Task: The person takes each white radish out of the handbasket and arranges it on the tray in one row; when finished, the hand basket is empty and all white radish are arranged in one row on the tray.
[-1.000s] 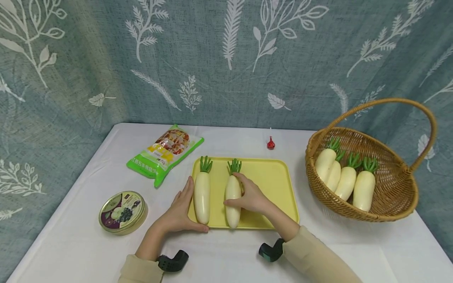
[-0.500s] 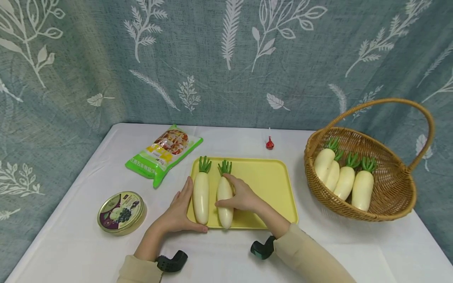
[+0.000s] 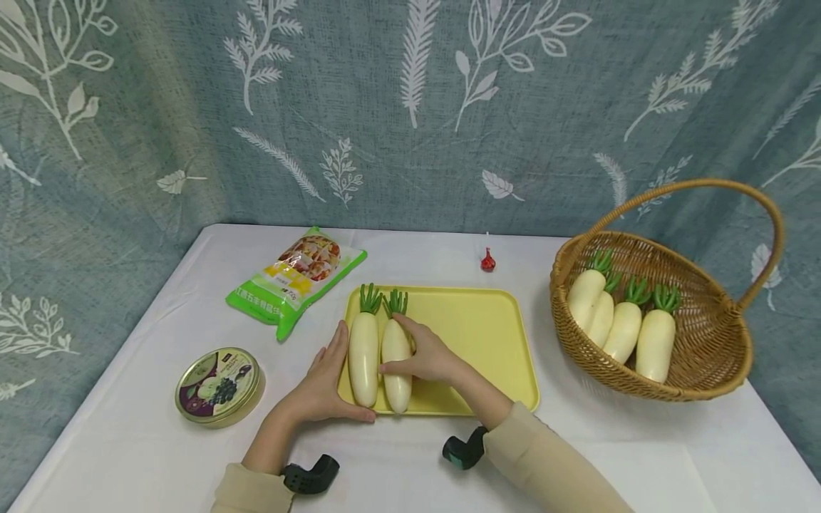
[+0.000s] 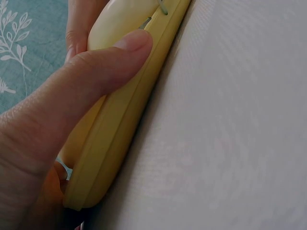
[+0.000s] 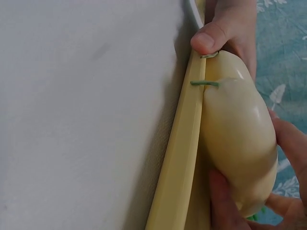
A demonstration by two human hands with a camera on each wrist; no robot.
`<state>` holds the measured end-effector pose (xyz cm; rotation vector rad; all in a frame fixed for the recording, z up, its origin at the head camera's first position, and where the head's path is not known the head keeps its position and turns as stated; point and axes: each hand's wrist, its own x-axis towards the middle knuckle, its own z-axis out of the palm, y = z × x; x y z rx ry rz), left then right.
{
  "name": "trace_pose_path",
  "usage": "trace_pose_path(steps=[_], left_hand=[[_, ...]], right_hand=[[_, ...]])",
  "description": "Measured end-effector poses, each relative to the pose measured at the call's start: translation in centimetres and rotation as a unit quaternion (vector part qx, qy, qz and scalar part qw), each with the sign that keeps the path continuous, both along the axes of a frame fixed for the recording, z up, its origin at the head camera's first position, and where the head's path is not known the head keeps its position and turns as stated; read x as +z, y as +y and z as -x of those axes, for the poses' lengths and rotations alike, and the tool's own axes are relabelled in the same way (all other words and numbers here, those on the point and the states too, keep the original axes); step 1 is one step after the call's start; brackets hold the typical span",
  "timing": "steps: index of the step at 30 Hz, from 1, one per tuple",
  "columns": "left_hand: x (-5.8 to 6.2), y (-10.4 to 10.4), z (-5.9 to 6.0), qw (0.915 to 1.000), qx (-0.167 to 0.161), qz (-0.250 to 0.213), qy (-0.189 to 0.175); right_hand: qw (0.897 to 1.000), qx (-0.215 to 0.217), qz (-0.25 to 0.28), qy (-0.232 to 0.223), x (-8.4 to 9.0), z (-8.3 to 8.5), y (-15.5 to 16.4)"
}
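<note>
Two white radishes with green tops lie side by side at the left end of a yellow tray (image 3: 474,335). My left hand (image 3: 330,381) lies against the tray's left front corner. Its fingers run straight along the left radish (image 3: 363,353) and its thumb (image 4: 96,72) presses the front rim (image 4: 124,129). My right hand (image 3: 420,355) grips the right radish (image 3: 395,356), thumb on its left flank and fingers over its right side. In the right wrist view this radish (image 5: 237,139) rests against the tray rim (image 5: 182,143), close to the left radish.
A wicker basket (image 3: 705,370) with a tall handle stands at the right and holds several more radishes. A green snack bag (image 3: 298,278) lies behind the tray's left end. A round tin (image 3: 218,385) sits at the front left, and a small red object (image 3: 488,261) behind the tray.
My right hand has slid its radish leftward across the tray until it lies next to the left radish. The left hand has stayed at the tray's corner.
</note>
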<state>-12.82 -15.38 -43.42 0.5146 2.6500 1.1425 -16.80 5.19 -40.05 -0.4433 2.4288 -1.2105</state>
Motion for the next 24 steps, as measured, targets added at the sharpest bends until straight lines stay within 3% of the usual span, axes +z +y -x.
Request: trace_pose_path(steps=[24], left_hand=[[0.08, 0.01, -0.04, 1.0000, 0.000, -0.007, -0.002]], right_hand=[[1.000, 0.009, -0.002, 0.005, 0.30, -0.08, -0.55]])
